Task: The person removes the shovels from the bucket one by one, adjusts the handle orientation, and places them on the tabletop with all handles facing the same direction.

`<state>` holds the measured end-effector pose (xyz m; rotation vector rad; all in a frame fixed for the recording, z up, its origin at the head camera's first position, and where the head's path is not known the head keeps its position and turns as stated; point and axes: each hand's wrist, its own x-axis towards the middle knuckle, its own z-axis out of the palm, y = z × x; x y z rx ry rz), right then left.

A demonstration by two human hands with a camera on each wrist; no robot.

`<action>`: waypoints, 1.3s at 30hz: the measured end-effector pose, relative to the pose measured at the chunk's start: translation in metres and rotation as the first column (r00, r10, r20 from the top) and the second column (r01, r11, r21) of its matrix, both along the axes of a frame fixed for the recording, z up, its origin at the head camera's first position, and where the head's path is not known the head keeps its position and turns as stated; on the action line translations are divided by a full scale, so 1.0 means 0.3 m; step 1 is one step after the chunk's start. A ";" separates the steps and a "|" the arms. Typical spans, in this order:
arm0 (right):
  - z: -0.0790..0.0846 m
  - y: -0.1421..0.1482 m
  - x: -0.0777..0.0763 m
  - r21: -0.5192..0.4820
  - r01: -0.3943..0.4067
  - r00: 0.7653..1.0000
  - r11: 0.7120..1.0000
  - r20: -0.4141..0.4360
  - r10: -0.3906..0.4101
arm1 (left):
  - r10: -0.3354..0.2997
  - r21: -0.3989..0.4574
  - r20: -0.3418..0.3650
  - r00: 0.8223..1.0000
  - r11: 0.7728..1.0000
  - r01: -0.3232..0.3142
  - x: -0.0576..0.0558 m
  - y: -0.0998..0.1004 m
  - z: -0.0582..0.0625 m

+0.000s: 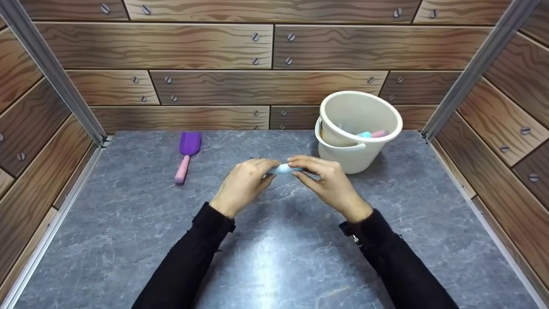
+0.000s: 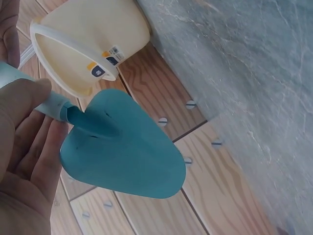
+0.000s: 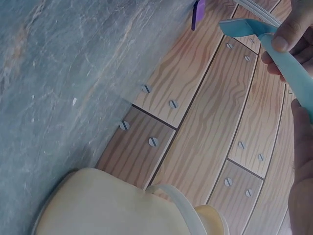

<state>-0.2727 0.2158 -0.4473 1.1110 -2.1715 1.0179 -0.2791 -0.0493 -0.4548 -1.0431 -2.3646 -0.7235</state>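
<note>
A toy hand trowel with a teal blade (image 2: 124, 147) and a light blue handle (image 1: 284, 168) is held level between both hands, above the table. My left hand (image 1: 243, 183) pinches the handle near the blade, thumb on one side and fingers on the other. At the handle's other end, my right hand (image 1: 329, 182) grips it between thumb and fingers. From the head view the blade is mostly hidden behind the left hand; the left wrist view shows its broad, rounded shape.
A cream bucket (image 1: 343, 156) stands at the back right, with a light blue piece (image 1: 364, 134) and a pink piece (image 1: 379, 134) inside. To the left lies a purple scoop (image 1: 190, 143) with a pink handle. Wood-patterned walls (image 1: 214, 47) enclose the grey table (image 1: 128, 240).
</note>
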 end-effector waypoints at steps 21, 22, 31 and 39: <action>0.043 0.026 0.036 0.407 0.128 0.991 0.904 -0.093 -0.099 | 0.030 0.000 -0.001 1.000 1.000 -0.030 -0.119 -0.136 0.036; 0.042 0.024 0.038 0.423 0.133 0.990 0.896 -0.095 -0.102 | 0.037 0.000 0.002 0.999 0.999 -0.037 -0.123 -0.141 0.038; 0.028 0.006 0.042 0.478 0.134 0.989 0.868 -0.122 -0.086 | 0.105 0.035 0.099 0.990 0.993 -0.109 -0.160 -0.198 0.056; 0.021 0.000 0.040 0.496 0.124 0.991 0.859 -0.108 -0.080 | 0.138 0.027 0.106 0.985 0.989 -0.142 -0.207 -0.264 0.059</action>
